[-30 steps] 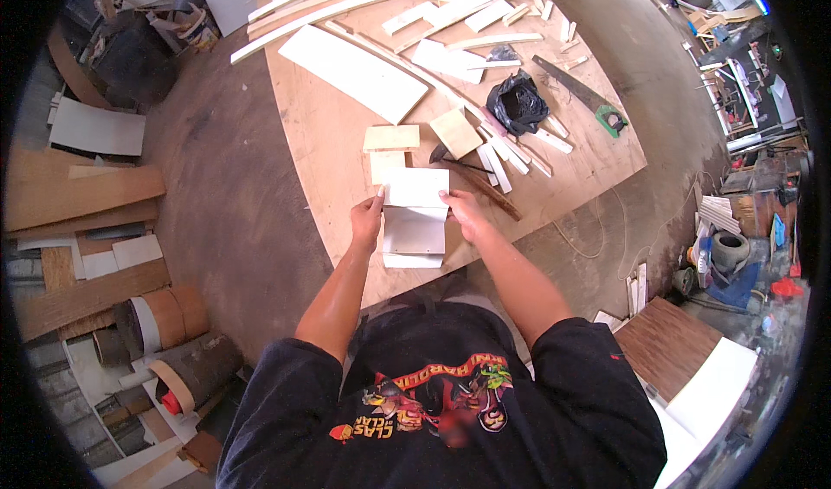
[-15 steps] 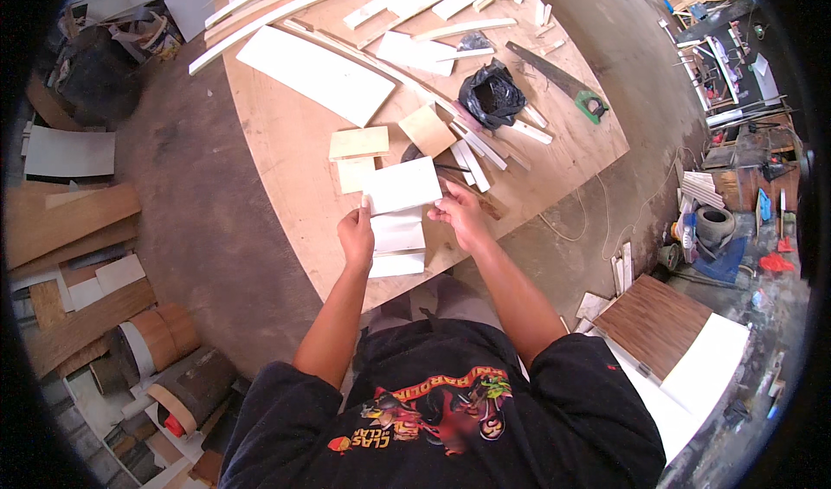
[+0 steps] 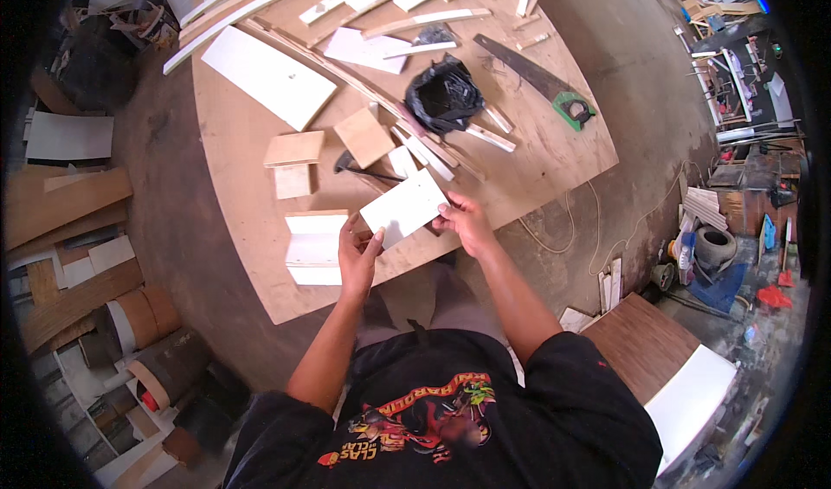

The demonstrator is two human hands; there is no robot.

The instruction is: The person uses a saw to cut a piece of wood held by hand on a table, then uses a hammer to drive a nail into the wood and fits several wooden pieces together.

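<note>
Between my two hands I hold a small white board (image 3: 404, 207), tilted above the near edge of the wooden table (image 3: 260, 292). My left hand (image 3: 358, 251) grips its left end, thumb on the face. At the opposite end, my right hand (image 3: 465, 221) pinches the edge between thumb and fingers. Left of my left hand lies a white board piece with a raised back (image 3: 316, 245). Just beyond the held board rests a hammer (image 3: 348, 164), its handle partly covered. Bare wood blocks (image 3: 364, 138) sit near it.
On the table are a black plastic bag (image 3: 443, 97), a green-handled handsaw (image 3: 541, 82), a long white board (image 3: 268, 77) and several wood strips (image 3: 421, 150). Stacked planks (image 3: 74, 208) lie on the floor at left. A brown panel (image 3: 640, 348) stands at lower right.
The held board has turned, its right end now pointing farther away. It has moved clear of the white pieces, which now show to its left. The whole view has shifted.
</note>
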